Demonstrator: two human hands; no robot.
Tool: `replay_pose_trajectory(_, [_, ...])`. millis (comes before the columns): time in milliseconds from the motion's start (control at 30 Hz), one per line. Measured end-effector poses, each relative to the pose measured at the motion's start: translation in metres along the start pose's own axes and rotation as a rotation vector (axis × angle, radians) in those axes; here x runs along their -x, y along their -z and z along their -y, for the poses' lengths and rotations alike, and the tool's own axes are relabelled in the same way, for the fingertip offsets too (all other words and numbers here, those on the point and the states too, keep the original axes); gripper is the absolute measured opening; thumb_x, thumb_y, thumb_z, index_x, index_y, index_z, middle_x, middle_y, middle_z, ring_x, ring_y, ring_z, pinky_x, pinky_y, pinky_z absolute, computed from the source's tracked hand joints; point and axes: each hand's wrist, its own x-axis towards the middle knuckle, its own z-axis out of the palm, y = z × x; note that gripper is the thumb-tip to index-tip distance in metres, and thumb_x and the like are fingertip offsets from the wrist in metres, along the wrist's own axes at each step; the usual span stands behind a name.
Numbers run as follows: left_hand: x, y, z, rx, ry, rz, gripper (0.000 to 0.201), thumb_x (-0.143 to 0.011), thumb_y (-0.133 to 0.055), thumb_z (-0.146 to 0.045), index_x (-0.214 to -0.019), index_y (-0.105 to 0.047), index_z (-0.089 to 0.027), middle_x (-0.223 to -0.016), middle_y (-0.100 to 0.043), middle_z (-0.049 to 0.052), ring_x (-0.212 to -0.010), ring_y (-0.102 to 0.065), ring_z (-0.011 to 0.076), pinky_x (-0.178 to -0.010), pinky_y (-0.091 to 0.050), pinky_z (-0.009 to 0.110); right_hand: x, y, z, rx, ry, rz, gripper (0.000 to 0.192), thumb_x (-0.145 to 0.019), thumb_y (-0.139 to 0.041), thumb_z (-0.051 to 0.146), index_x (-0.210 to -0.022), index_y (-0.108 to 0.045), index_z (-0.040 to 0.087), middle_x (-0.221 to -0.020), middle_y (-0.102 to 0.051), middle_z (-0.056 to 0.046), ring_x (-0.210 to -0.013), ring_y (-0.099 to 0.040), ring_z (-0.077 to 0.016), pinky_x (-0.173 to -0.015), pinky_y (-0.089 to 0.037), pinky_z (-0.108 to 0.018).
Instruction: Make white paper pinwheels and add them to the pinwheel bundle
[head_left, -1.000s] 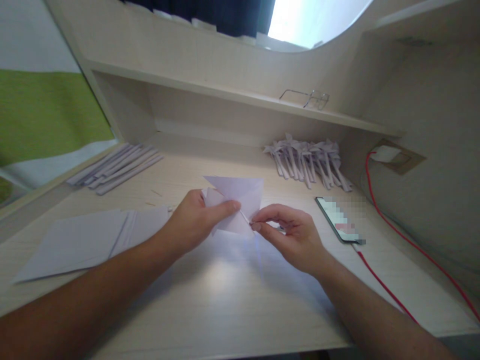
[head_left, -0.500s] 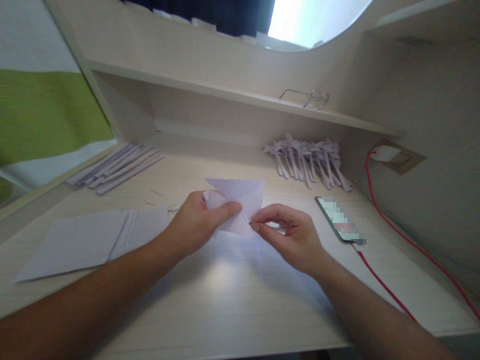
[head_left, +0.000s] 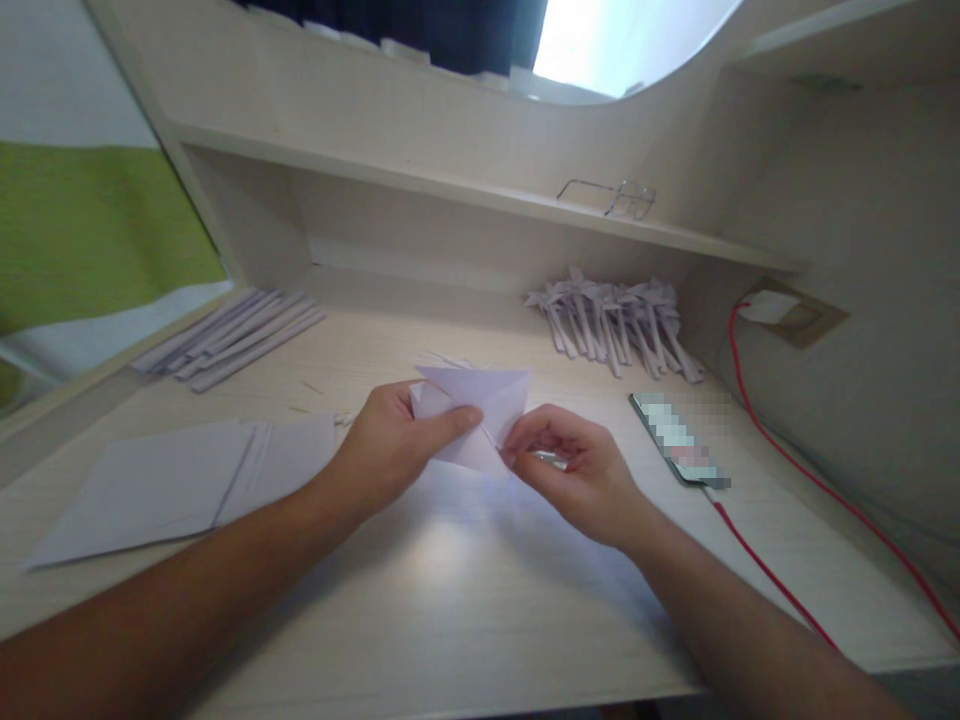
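Observation:
In the head view, a white sheet of paper with slits running in from its corners is held above the desk. My left hand is closed on its left side, thumb on top and fingers behind. At the lower right corner of the paper, the thumb and fingertips of my right hand are pinched together on the edge. A slim pale line runs from the left thumb to these fingertips; whether it is a slit or a thin stick I cannot tell. Something shiny shows between the right fingers, too small to name.
Finished paper pinwheels lie at the back right, rolled paper sticks at the back left. A stack of paper is left of my hands, with toothpicks nearby. A phone with a red cable lies right; glasses sit on the shelf.
The paper has tipped slightly, its top edge now lower, and more thin sticks show on the desk behind it. My right hand has shifted slightly; both hands keep their hold.

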Motion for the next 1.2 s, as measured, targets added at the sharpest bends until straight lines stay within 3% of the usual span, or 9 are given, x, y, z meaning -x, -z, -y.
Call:
replay_pose_trajectory(200, [-0.003,0.004,-0.001,-0.093,-0.014,0.150,0.020,-0.075,-0.078,-0.034,-0.083,-0.078,-0.016,-0.075,-0.074,0.002,-0.065,-0.063,0.0166,-0.062,-0.047,0.027,-0.005,0.011,0.003,-0.092,-0.019,-0.199,0.024,-0.084,-0.078,0.017,-0.104,-0.066,0.025,-0.097,-0.071,0.000,-0.085,-0.069,-0.0155,-0.077,-0.057,-0.031])
replay_pose_trajectory(333, [-0.003,0.005,-0.004,-0.115,0.023,0.215,0.016,-0.075,-0.077,-0.032,-0.080,-0.079,-0.016,-0.071,-0.072,0.001,-0.061,-0.061,0.0151,-0.059,-0.044,0.025,-0.006,0.011,0.001,-0.125,-0.027,-0.189,0.026,-0.084,-0.077,0.017,-0.107,-0.067,0.025,-0.092,-0.070,0.001,-0.081,-0.067,-0.0143,-0.072,-0.055,-0.028])
replay_pose_trajectory(467, [-0.004,0.004,-0.004,-0.017,-0.021,0.075,0.024,-0.073,-0.082,-0.032,-0.090,-0.077,-0.016,-0.078,-0.073,0.002,-0.064,-0.064,0.0151,-0.057,-0.046,0.024,-0.006,0.007,-0.001,-0.134,-0.065,-0.235,0.019,-0.081,-0.078,0.013,-0.092,-0.067,0.023,-0.081,-0.066,0.003,-0.071,-0.061,-0.0106,-0.065,-0.049,-0.024])
replay_pose_trajectory(633, [-0.002,-0.001,-0.001,0.311,-0.067,-0.052,0.068,-0.066,-0.089,-0.026,-0.126,-0.055,-0.024,-0.074,-0.073,-0.001,-0.059,-0.066,0.0175,-0.055,-0.051,0.025,-0.009,-0.001,-0.004,-0.393,-0.215,-0.280,0.026,-0.076,-0.084,0.019,-0.083,-0.059,0.022,-0.068,-0.063,0.006,-0.061,-0.060,-0.0096,-0.057,-0.048,-0.022])
replay_pose_trajectory(867, [0.002,-0.005,-0.012,0.500,-0.134,-0.177,0.083,-0.061,-0.088,-0.012,-0.132,-0.049,-0.028,-0.099,-0.067,0.000,-0.079,-0.068,0.0149,-0.066,-0.056,0.024,-0.009,-0.007,-0.005,-0.447,-0.223,-0.368,0.028,-0.074,-0.087,0.023,-0.078,-0.060,0.021,-0.073,-0.067,0.005,-0.065,-0.066,-0.0110,-0.063,-0.055,-0.024])
replay_pose_trajectory(933, [0.004,-0.005,-0.016,0.542,-0.127,-0.193,0.080,-0.061,-0.087,-0.011,-0.131,-0.052,-0.029,-0.103,-0.065,0.000,-0.082,-0.067,0.0154,-0.066,-0.056,0.024,-0.009,-0.008,-0.004,-0.432,-0.206,-0.387,0.026,-0.074,-0.087,0.022,-0.077,-0.061,0.021,-0.072,-0.067,0.005,-0.065,-0.065,-0.0105,-0.062,-0.054,-0.022])
replay_pose_trajectory(1033, [0.006,-0.005,-0.016,0.543,-0.102,-0.101,0.062,-0.065,-0.086,-0.019,-0.120,-0.060,-0.026,-0.093,-0.067,0.001,-0.076,-0.066,0.0171,-0.065,-0.055,0.027,-0.008,-0.012,-0.004,-0.418,-0.196,-0.399,0.023,-0.075,-0.087,0.021,-0.079,-0.064,0.021,-0.072,-0.068,0.004,-0.065,-0.064,-0.0107,-0.062,-0.054,-0.022])
replay_pose_trajectory(1133, [0.004,-0.005,-0.010,0.374,-0.012,0.041,0.034,-0.070,-0.085,-0.033,-0.096,-0.069,-0.017,-0.084,-0.071,0.005,-0.068,-0.064,0.0179,-0.062,-0.053,0.029,-0.006,-0.018,-0.004,-0.418,-0.192,-0.387,0.020,-0.076,-0.085,0.022,-0.080,-0.066,0.022,-0.073,-0.069,0.004,-0.067,-0.066,-0.0119,-0.065,-0.056,-0.025])
replay_pose_trajectory(1200, [0.002,-0.004,-0.006,0.184,0.063,0.058,0.031,-0.073,-0.083,-0.041,-0.084,-0.073,-0.014,-0.080,-0.073,0.008,-0.065,-0.064,0.0187,-0.059,-0.050,0.028,-0.004,-0.021,-0.004,-0.385,-0.182,-0.360,0.017,-0.077,-0.084,0.021,-0.080,-0.067,0.022,-0.075,-0.070,0.003,-0.069,-0.066,-0.0122,-0.067,-0.056,-0.026])
